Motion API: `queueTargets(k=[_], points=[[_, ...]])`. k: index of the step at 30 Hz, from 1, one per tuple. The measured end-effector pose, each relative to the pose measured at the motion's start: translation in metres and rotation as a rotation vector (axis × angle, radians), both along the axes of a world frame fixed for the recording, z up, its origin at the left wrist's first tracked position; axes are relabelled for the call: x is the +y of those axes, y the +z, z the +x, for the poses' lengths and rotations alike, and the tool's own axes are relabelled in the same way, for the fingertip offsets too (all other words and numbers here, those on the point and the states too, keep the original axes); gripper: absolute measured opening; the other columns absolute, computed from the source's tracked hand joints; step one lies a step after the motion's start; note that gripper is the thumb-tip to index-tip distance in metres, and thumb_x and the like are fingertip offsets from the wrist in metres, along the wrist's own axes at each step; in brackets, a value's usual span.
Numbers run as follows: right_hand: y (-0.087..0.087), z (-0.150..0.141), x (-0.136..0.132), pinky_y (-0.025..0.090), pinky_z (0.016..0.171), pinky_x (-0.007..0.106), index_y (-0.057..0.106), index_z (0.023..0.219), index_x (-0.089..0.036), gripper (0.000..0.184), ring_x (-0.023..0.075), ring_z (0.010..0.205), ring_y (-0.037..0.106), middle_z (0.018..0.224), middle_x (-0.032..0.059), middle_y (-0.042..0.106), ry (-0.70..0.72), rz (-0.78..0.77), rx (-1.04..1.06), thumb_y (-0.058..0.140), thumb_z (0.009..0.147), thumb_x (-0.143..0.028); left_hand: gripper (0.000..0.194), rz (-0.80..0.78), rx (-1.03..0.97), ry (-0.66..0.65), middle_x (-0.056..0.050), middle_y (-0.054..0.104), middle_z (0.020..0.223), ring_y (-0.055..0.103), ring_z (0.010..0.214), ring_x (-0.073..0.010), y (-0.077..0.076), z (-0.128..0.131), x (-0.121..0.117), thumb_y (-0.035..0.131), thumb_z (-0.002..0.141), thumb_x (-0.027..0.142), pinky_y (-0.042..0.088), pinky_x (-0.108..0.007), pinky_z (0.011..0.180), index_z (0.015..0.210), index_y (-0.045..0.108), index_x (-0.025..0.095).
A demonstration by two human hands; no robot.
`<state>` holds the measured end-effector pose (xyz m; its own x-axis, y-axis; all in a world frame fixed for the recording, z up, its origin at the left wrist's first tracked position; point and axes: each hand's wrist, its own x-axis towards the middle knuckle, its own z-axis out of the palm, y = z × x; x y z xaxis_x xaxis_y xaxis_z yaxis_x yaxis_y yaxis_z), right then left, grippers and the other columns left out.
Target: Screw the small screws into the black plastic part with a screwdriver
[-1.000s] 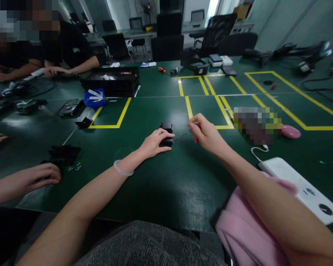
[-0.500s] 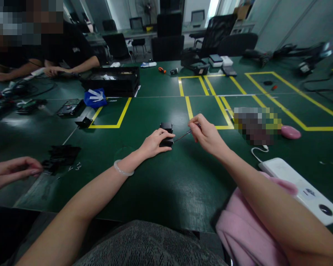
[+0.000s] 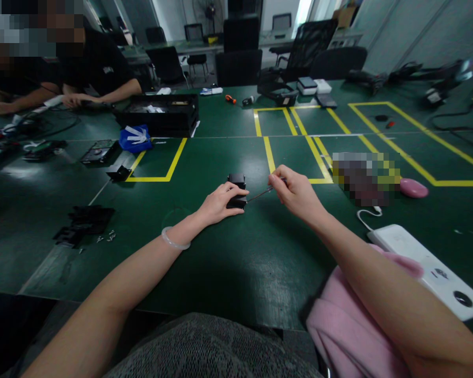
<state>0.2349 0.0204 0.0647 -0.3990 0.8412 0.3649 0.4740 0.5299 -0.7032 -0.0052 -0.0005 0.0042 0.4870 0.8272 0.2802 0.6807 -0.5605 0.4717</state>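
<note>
My left hand is closed around a small black block-shaped part, holding it against the green table. Small shiny bits, perhaps screw heads, show along the part's right side. In my right hand is a screwdriver, pinched by its handle, which the fingers mostly hide. Its thin metal shaft slants down to the left, and the tip meets the right side of the black part near my left fingertips.
To the left lie black plastic pieces and several loose screws. A black bin and a blue bag stand farther back. On the right are a white power bank-like device, pink cloth and a pink oval object.
My right hand has shifted very slightly right, the screwdriver still at the part. My left hand stays put. Another person's hand at the left has withdrawn from the black pieces and out of view.
</note>
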Motion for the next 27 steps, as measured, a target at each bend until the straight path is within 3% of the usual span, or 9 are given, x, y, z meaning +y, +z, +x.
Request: queueTargets(k=[4, 11, 16, 21, 27], points=[[0.0003, 0.0001, -0.0007, 0.035, 0.062, 0.03, 0.047, 0.094, -0.025, 0.008, 0.014, 0.056, 0.047, 0.063, -0.0046, 0.052, 0.018, -0.023, 0.014, 0.042, 0.097, -0.031, 0.047, 0.002, -0.003, 0.0, -0.008, 0.056, 0.125, 0.057, 0.117, -0.0275, -0.0001, -0.0007, 0.0001, 0.072, 0.088, 0.034, 0.051, -0.046, 0.099, 0.132, 0.057, 0.027], [-0.002, -0.0005, -0.0002, 0.034, 0.063, 0.03, 0.045, 0.078, -0.025, 0.024, 0.0146, 0.061, 0.049, 0.063, -0.0021, 0.052, -0.016, 0.026, 0.006, 0.044, 0.097, -0.04, 0.048, -0.005, -0.009, 0.004, -0.008, 0.056, 0.125, 0.057, 0.118, -0.0272, -0.0001, -0.0003, -0.0002, 0.073, 0.087, 0.032, 0.051, -0.044, 0.099, 0.132, 0.058, 0.027], [-0.002, -0.0007, -0.0004, 0.034, 0.064, 0.029, 0.047, 0.094, -0.024, 0.009, 0.0144, 0.061, 0.049, 0.068, -0.003, 0.054, -0.001, 0.0, 0.02, 0.043, 0.096, -0.032, 0.048, -0.004, -0.007, 0.007, -0.008, 0.056, 0.124, 0.057, 0.118, -0.027, -0.001, 0.0001, 0.0003, 0.073, 0.087, 0.033, 0.05, -0.045, 0.101, 0.132, 0.058, 0.027], [-0.0015, -0.0002, -0.0002, 0.032, 0.062, 0.029, 0.044, 0.08, -0.025, 0.021, 0.0138, 0.057, 0.046, 0.061, -0.0039, 0.049, -0.012, 0.021, -0.007, 0.047, 0.095, -0.039, 0.048, -0.007, -0.011, 0.005, -0.008, 0.056, 0.125, 0.057, 0.118, -0.0271, -0.0011, -0.0004, 0.0004, 0.073, 0.087, 0.032, 0.051, -0.046, 0.1, 0.132, 0.057, 0.027], [0.0011, -0.0007, -0.002, 0.034, 0.062, 0.029, 0.047, 0.093, -0.025, 0.007, 0.0147, 0.058, 0.049, 0.064, -0.0041, 0.052, 0.017, 0.014, 0.001, 0.043, 0.095, -0.031, 0.047, -0.007, -0.008, 0.006, -0.008, 0.056, 0.124, 0.057, 0.117, -0.027, -0.0008, -0.0005, 0.0002, 0.073, 0.087, 0.032, 0.05, -0.045, 0.1, 0.132, 0.058, 0.027]])
